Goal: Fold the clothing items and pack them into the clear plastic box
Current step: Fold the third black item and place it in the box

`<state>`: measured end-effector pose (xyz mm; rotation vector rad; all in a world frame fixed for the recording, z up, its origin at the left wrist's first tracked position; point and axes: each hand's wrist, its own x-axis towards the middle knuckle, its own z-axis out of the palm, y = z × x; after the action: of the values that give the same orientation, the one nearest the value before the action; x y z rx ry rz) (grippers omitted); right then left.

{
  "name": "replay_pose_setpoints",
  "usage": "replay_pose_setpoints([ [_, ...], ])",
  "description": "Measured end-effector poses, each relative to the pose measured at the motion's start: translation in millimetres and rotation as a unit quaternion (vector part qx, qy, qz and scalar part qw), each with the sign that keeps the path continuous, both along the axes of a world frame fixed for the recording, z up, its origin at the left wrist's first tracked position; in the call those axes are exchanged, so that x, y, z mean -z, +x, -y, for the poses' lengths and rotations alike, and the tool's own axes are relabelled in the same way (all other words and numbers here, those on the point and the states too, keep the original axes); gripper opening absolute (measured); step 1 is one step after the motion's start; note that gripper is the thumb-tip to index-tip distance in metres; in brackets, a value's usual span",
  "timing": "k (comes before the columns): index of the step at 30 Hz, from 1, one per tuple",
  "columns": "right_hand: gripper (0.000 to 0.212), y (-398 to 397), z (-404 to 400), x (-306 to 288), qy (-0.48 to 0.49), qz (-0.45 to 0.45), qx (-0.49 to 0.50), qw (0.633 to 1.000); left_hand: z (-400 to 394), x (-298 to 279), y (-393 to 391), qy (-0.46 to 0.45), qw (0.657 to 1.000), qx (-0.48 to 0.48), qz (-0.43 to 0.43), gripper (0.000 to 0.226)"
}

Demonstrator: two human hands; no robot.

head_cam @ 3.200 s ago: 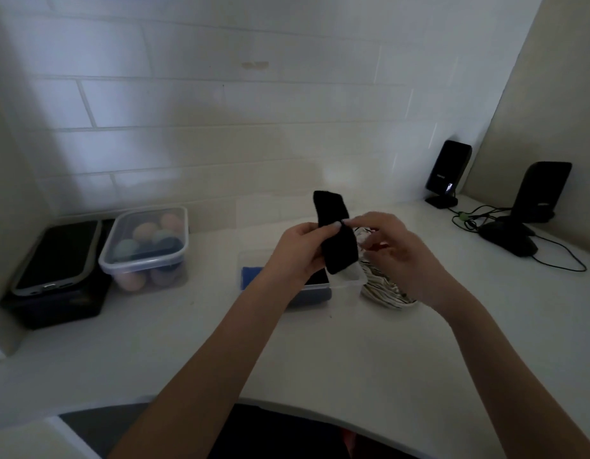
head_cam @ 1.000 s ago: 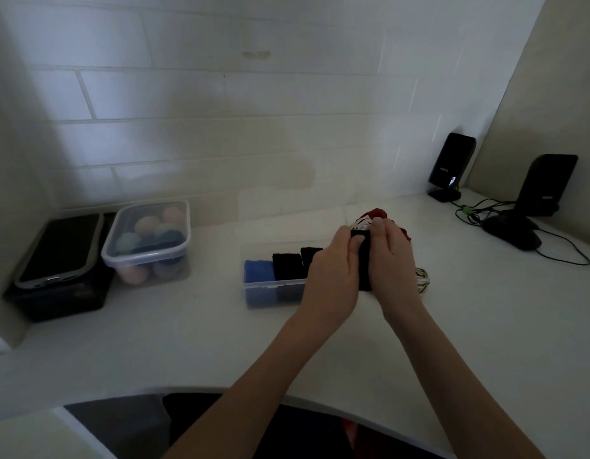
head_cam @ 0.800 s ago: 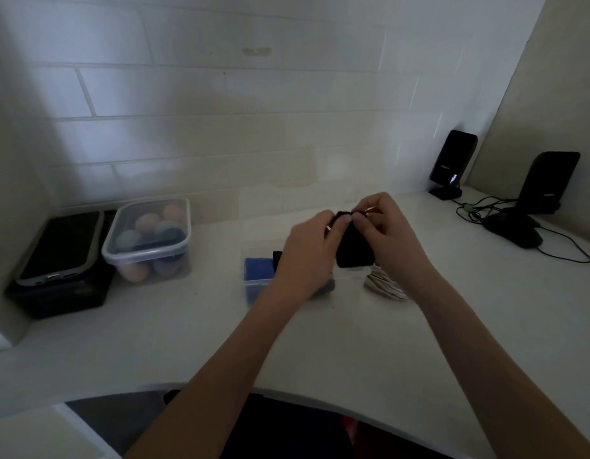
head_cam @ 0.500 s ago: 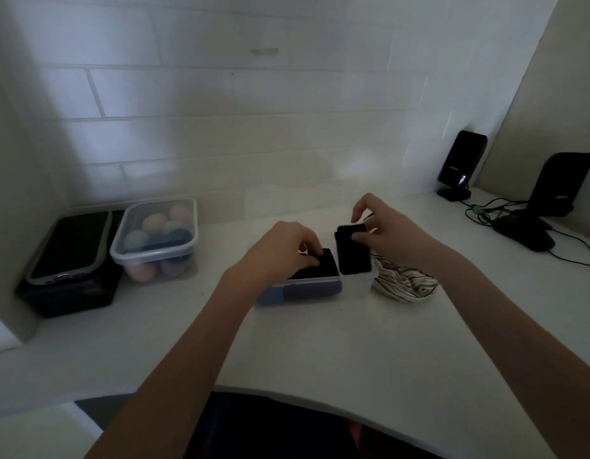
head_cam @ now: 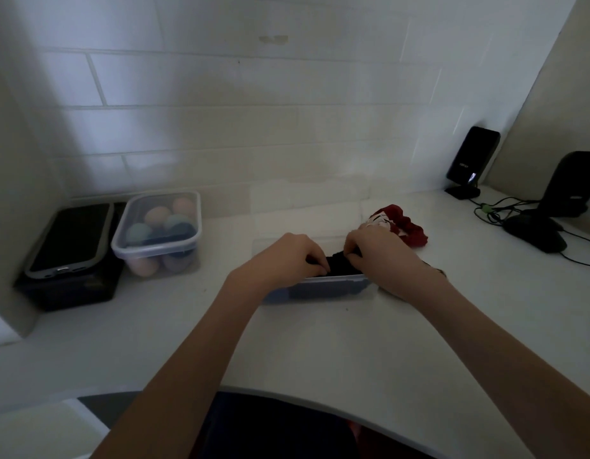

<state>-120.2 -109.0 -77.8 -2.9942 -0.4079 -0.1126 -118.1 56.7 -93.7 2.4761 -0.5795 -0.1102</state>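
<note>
The clear plastic box (head_cam: 333, 284) sits on the white counter in the middle of the view. Both hands are inside its top. My left hand (head_cam: 287, 256) presses down on the dark folded items at the left. My right hand (head_cam: 379, 251) pushes a folded black garment (head_cam: 336, 261) down into the right end. Blue fabric shows through the front wall. A red and white garment (head_cam: 404, 226) lies crumpled behind the box at the right. A striped garment (head_cam: 437, 270) peeks out under my right wrist.
A lidded clear tub (head_cam: 159, 231) of coloured balls stands at the left, beside a phone (head_cam: 70, 238) lying on a black box. Two black speakers (head_cam: 471, 162), a mouse (head_cam: 535, 233) and cables occupy the far right corner. The counter's curved front edge (head_cam: 320, 397) is near me.
My right hand has lowered the folded black garment from above the box into its right end. My left hand stayed on the items inside. The view has shifted, and the red garment shows again.
</note>
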Motion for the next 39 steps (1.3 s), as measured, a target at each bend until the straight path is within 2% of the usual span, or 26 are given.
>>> replay_pose_setpoints([
  [13,0.032,1.7,8.1,-19.1,-0.219,-0.074,-0.05,0.972,-1.9,2.8,0.2,-0.02,0.999,-0.001,-0.033,0.017],
  [17,0.037,5.4,5.2,-21.4,-0.219,-0.096,-0.066,0.969,-1.9,3.4,-0.2,-0.016,0.999,0.002,-0.035,0.017],
  [22,0.025,10.4,2.1,-6.8,-0.25,-0.035,-0.091,0.963,-0.8,3.1,-0.9,0.001,0.999,0.005,-0.042,0.018],
  [24,0.026,10.7,3.4,-8.5,-0.234,-0.045,-0.094,0.967,-1.0,3.3,-1.5,0.002,0.999,0.007,-0.041,0.019],
  [29,0.034,3.8,9.9,-14.7,-0.081,-0.067,-0.08,0.991,-1.1,4.2,-0.5,-0.01,0.999,0.012,-0.044,0.026],
  [33,0.034,4.5,13.2,-8.1,-0.002,-0.104,-0.075,0.992,1.0,0.6,1.5,0.011,0.998,0.019,-0.051,0.028],
  [36,0.037,7.8,16.2,-13.0,-0.009,-0.139,-0.067,0.988,5.5,-3.4,3.3,0.025,0.998,0.01,-0.052,0.03],
  [39,0.028,8.1,12.4,-17.7,-0.064,-0.163,-0.084,0.981,14.2,-5.8,5.8,0.076,0.997,0.012,-0.011,0.026],
])
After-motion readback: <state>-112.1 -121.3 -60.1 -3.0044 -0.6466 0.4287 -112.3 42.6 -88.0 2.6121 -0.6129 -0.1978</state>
